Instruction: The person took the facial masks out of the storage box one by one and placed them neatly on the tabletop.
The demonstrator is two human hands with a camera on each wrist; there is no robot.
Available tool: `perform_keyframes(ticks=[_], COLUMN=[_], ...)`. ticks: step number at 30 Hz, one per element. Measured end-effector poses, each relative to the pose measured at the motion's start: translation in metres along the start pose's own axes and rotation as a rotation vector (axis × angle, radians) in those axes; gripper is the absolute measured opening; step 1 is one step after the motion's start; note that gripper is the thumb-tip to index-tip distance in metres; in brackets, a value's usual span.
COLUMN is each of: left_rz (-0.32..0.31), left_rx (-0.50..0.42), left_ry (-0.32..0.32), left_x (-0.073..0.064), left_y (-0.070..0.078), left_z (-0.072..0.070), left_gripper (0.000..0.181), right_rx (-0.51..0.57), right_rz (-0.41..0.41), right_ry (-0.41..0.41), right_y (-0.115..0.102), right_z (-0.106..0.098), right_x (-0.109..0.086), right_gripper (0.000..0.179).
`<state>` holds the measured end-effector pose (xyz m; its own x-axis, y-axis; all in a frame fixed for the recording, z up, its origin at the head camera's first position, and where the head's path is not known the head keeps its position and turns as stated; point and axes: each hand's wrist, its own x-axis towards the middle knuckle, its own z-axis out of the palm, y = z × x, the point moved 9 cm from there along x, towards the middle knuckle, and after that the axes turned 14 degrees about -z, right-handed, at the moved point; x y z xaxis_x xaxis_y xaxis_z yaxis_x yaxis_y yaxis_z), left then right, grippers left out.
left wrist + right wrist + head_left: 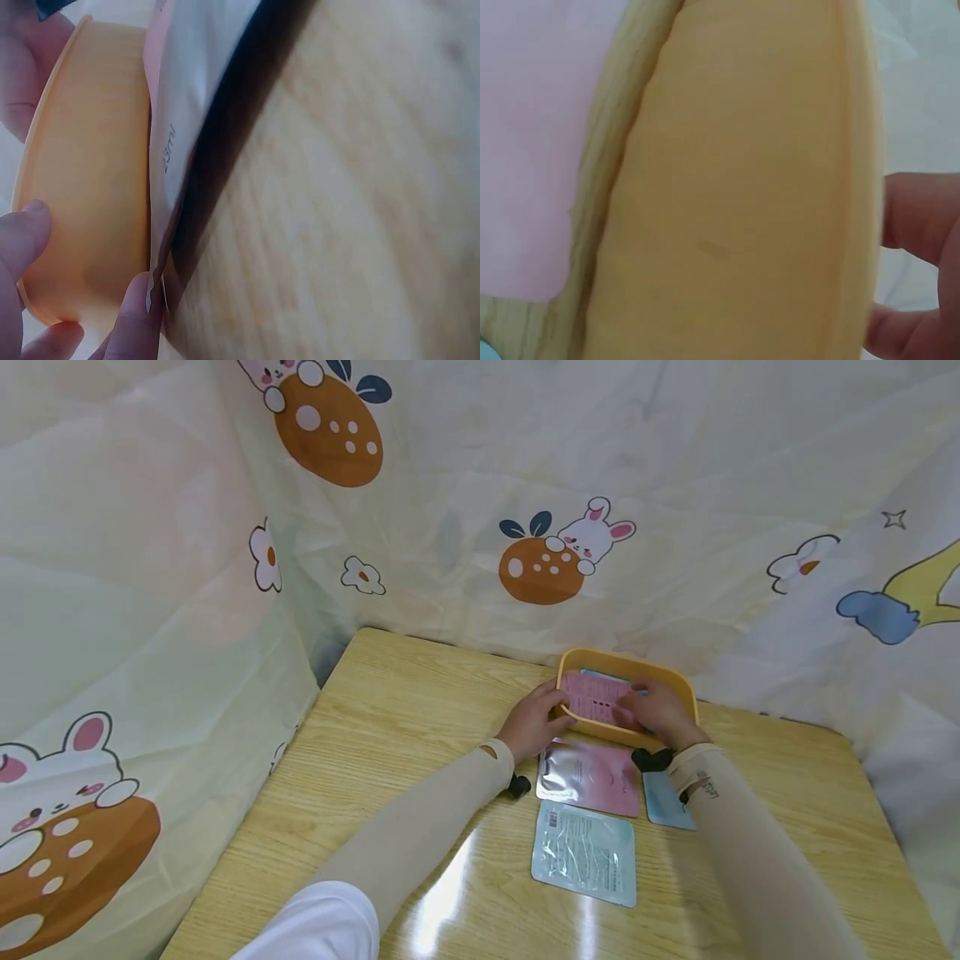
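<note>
In the head view a yellow plastic basket (600, 732) stands near the table's back edge. My left hand (531, 720) holds its left end, thumb on the front wall; in the left wrist view the thumb (26, 234) presses that wall, and a lower fingertip touches a packet's edge. My right hand (663, 712) reaches over the right end into the basket. Its fingers are on a pink face mask packet (588, 693); whether they pinch it is unclear. Part of a blue packet (600, 675) shows behind the pink one.
Before the basket lies a silver and pink face mask packet (588, 777). Closer to me is a pale teal packet (583, 852). Another blue packet (666, 802) lies partly under my right wrist. A printed cloth (450, 527) hangs behind the wooden table (405, 710).
</note>
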<state>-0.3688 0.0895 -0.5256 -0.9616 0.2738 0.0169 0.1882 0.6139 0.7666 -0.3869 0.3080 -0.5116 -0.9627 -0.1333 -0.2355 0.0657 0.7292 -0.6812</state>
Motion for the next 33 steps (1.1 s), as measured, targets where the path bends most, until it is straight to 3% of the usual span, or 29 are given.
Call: perform_keyframes(ticks=[7, 16, 23, 33], left_rz=[-0.015, 0.009, 0.015, -0.022], left_rx=[-0.002, -0.012, -0.017, 0.001], left_ry=[-0.010, -0.004, -0.002, 0.004], left_x=[-0.001, 0.000, -0.002, 0.000], left_y=[-0.001, -0.001, 0.000, -0.005], left_z=[0.001, 0.002, -0.003, -0.001], left_gripper=[0.016, 0.016, 0.017, 0.014], right_rx=[0.103, 0.278, 0.326, 0.496], right_rz=[0.043, 0.024, 0.036, -0.162], right_ry=[0.067, 0.173, 0.184, 0.258], right_y=[0.009, 0.001, -0.001, -0.012], right_z=[0.002, 0.001, 0.002, -0.010], right_x=[0.001, -0.004, -0.006, -0.020], right_gripper=[0.077, 0.049, 0.041, 0.045])
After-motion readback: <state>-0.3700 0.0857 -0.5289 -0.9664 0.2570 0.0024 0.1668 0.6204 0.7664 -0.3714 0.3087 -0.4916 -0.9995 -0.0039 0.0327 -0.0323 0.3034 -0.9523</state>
